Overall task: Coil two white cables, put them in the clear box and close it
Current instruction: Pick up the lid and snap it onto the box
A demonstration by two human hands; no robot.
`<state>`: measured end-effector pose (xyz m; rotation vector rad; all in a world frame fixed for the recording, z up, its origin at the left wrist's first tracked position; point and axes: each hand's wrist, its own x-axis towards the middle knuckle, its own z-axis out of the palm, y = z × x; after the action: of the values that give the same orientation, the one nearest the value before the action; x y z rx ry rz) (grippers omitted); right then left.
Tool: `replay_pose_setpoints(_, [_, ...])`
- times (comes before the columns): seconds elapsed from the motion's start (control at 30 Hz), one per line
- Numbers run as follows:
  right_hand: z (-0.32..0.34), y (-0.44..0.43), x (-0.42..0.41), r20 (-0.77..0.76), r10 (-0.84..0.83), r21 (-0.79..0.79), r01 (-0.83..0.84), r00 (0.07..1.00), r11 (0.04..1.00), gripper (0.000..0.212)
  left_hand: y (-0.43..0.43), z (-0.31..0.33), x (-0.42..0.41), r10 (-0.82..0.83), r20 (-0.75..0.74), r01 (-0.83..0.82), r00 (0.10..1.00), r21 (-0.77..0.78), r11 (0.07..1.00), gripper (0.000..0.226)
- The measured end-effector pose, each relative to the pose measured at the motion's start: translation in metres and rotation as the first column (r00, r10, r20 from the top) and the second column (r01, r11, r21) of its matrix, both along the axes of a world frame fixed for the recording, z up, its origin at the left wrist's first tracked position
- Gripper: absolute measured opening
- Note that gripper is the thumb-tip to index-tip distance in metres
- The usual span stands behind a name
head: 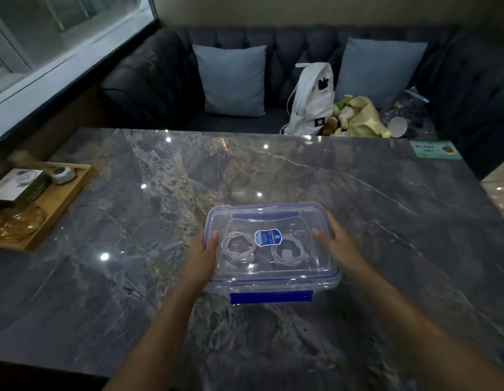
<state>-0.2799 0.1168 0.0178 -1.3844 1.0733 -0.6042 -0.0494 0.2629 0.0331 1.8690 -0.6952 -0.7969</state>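
Note:
A clear box (328, 279) with blue trim stands on the marble table, its clear lid (273, 221) lying on top. Through the lid two coiled white cables show: one coil (236, 247) on the left, another coil (290, 254) on the right, beside a blue label. My left hand (201, 256) rests against the box's left side with the thumb on the lid's edge. My right hand (336, 241) presses the lid's right edge, fingers spread. The blue front latch (271, 297) sticks out at the near side.
A wooden tray (57, 206) with a book and small items sits at the table's left edge. A green card (435, 149) lies at the far right corner. Behind the table a dark sofa holds two cushions, a white backpack (313, 100) and bags.

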Motion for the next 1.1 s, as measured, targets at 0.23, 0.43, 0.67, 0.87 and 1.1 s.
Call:
replay_pose_setpoints(0.23, [-0.002,0.004,-0.003,-0.013,0.057,-0.061,-0.057,0.998,0.996,0.041,0.005,-0.003,0.002,-0.072,0.061,0.072,0.996,0.005,0.997,0.030])
replay_pose_setpoints(0.43, [-0.007,0.006,-0.009,-0.028,0.045,-0.078,-0.047,0.999,0.996,0.036,0.011,-0.011,0.004,-0.089,0.015,0.088,0.996,0.032,0.996,0.038])
replay_pose_setpoints(0.67, [-0.010,-0.005,-0.009,-0.055,-0.076,-0.021,0.075,0.996,0.997,0.019,0.003,-0.020,0.022,0.028,-0.127,-0.019,0.991,0.070,0.997,0.025])
replay_pose_setpoints(0.87, [0.000,-0.039,0.009,-0.160,-0.158,0.091,0.174,0.974,0.981,0.036,-0.032,-0.012,0.046,0.029,-0.240,-0.012,0.970,0.075,0.997,0.033])
replay_pose_setpoints(1.1, [0.008,-0.055,0.027,-0.225,-0.028,0.124,0.057,0.974,0.991,0.032,-0.065,-0.014,0.046,-0.047,-0.190,0.061,0.981,0.069,0.996,0.041])
